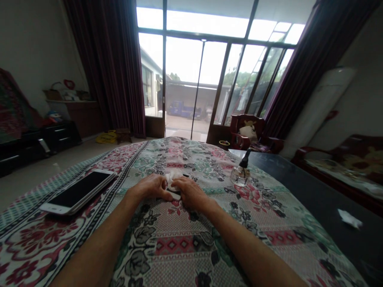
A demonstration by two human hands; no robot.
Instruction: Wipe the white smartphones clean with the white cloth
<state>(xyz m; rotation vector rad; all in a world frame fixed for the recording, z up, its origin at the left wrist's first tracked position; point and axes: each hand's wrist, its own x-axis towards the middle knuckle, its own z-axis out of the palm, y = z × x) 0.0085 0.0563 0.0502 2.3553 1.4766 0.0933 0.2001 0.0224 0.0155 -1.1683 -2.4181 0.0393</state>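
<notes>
On the patterned cloth, my left hand [153, 186] is closed, with thumb and fingers at the edge of a small, flat, white-edged object [174, 195]. My right hand [191, 193] curls over the same object from the other side. Its fingers press a crumpled white tissue [172, 175] against it. Most of the object is hidden by the hands, so its kind cannot be made out. To the right stands a clear glass bottle [240, 176] with a black pump top. A white smartphone [79, 192] with a dark screen lies to the left.
The floral tablecloth [175, 245] covers the surface under my hands. A crumpled white tissue [349, 219] lies on the dark tabletop [311, 191] at right. Beyond are a red wooden armchair [247, 127], a wooden sofa [344, 159], a black cabinet [61, 135] and glass doors [191, 95].
</notes>
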